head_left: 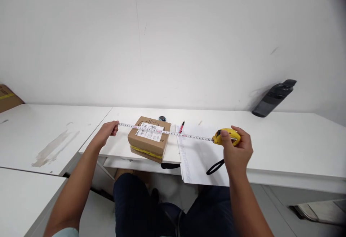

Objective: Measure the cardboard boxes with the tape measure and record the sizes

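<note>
My right hand (239,148) is wrapped round the yellow case of a tape measure (232,137), and a black wrist strap (215,167) dangles below it. The white blade (198,137) is pulled out to the left and runs across above a brown cardboard box (148,145). At the far end, my left hand (110,131) pinches the tip of the blade, left of the box. A white label (150,131) and handwriting mark the box top, and yellow tape (146,152) crosses its front side. Whether the blade touches the box top, I cannot tell.
Printed paper sheets (189,165) lie right of the box and overhang the desk's front edge. A red pen (181,127) rests by them. Behind the box sits a small dark round object (162,118). A black bottle (273,100) stands near the wall. Another cardboard box (9,99) is far left.
</note>
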`<state>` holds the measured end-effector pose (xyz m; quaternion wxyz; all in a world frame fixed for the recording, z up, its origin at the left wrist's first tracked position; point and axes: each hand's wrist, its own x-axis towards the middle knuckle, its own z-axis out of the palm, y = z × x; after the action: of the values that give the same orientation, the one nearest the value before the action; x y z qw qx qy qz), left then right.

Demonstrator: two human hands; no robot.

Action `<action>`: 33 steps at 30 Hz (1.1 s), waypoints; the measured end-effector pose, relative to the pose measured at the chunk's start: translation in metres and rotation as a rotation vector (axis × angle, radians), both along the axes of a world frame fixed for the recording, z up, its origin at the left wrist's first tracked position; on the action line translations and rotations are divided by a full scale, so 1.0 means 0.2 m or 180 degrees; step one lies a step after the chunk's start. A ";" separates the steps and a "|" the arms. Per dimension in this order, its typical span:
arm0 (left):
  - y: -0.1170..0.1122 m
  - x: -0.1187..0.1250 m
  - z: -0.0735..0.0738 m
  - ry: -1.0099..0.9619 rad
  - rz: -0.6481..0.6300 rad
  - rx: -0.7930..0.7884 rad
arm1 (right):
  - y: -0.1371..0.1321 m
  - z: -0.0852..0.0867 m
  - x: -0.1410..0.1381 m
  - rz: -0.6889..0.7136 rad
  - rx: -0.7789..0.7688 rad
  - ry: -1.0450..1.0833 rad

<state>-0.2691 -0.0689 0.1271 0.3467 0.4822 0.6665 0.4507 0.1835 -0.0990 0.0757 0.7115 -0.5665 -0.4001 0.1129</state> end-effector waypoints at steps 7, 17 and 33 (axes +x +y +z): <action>0.00 0.32 0.04 0.1046 -0.1422 -0.0547 | 0.04 -0.06 -0.37 0.0700 0.0089 -0.0970; 0.05 0.33 0.00 0.0352 -0.1778 -0.0789 | 0.04 -0.06 -0.54 0.0340 0.0580 -0.1599; -0.71 0.43 -0.28 -0.1281 -0.1332 0.0423 | -0.48 -0.41 -0.03 0.2077 0.0344 0.0084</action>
<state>-0.1839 -0.2106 0.0717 0.5250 0.5317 0.4395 0.4986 0.1780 -0.1941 -0.0070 0.6719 -0.3685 -0.5567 0.3208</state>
